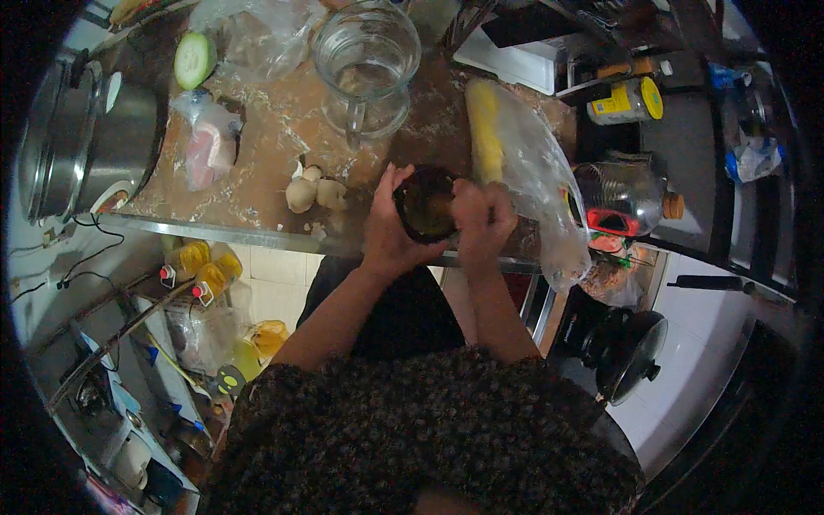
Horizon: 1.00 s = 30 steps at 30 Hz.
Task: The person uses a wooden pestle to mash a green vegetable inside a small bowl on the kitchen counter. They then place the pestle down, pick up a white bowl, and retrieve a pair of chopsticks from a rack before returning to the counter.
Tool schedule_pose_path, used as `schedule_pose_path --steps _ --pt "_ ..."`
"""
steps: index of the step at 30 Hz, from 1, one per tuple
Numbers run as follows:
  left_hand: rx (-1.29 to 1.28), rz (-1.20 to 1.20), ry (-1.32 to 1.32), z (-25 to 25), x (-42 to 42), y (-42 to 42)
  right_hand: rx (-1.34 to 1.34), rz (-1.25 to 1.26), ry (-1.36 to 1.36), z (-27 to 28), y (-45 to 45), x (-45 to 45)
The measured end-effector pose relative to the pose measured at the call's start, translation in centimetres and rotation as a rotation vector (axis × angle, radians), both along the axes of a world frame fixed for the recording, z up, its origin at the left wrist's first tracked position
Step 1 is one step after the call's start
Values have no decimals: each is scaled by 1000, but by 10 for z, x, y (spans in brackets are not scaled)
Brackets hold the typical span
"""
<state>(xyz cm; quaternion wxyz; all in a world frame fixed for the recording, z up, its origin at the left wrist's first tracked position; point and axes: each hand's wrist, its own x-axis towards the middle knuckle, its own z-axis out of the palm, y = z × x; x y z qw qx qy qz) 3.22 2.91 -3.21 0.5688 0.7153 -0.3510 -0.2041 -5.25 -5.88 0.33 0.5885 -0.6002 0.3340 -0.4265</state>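
Note:
A dark round bowl (428, 205) is in front of me at the counter's front edge. My left hand (393, 228) grips it around its left side and bottom. My right hand (481, 215) is closed at the bowl's right rim; whether it holds the rim or a small utensil cannot be told. What lies inside the dark bowl is unclear. Several pale mushrooms (315, 192) rest on the brown counter left of my left hand. Beyond the bowl stands a clear glass pitcher (367, 71) with a handle. A plastic bag with corn (515, 141) lies to the right.
Packaged pink meat (211, 148), a cut green vegetable (195, 61) and a plastic bag (264, 38) lie at the left. A large steel pot (116, 135) stands farther left. At the right are a yellow-lidded jar (624, 101) and a corked glass jar (624, 199). The metal counter edge (257, 235) runs before me.

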Motion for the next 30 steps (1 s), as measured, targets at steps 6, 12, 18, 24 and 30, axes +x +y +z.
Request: schedule_pose_path --steps 6,12,18,24,30 --pt "-29 36 -41 3 -5 1 120 -278 -31 11 15 18" --pt "-77 42 -44 -1 -4 0 173 -217 -121 8 22 22" --pt "-35 -59 43 4 3 7 231 687 225 25 -15 18" --pt "0 -85 -50 -1 4 4 221 941 253 33 -48 29" --pt "6 -61 -48 4 3 5 91 653 130 70 -29 25"
